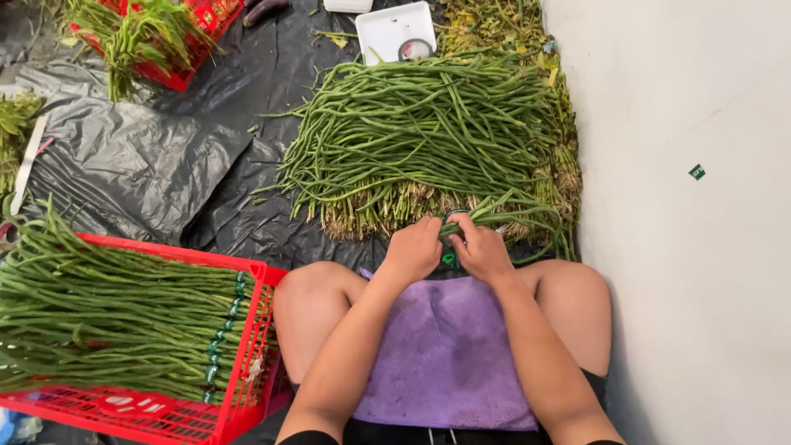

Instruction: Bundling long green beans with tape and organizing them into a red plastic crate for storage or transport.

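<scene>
We bundle long beans.
Our left hand [412, 251] and right hand [480, 250] have fingers closed around one bean bundle [511, 213] beside the loose pile [428, 132].

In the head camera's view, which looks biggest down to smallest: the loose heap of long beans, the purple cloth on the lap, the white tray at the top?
1. Loose heap of long beans, largest.
2. Purple cloth, though nearness to the camera may flatter it.
3. White tray, smallest and farthest away.

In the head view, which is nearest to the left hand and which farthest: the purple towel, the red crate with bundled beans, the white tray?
From the left hand:
1. Purple towel, just below, on the lap.
2. Red crate, lower left.
3. White tray, far at the top.
</scene>
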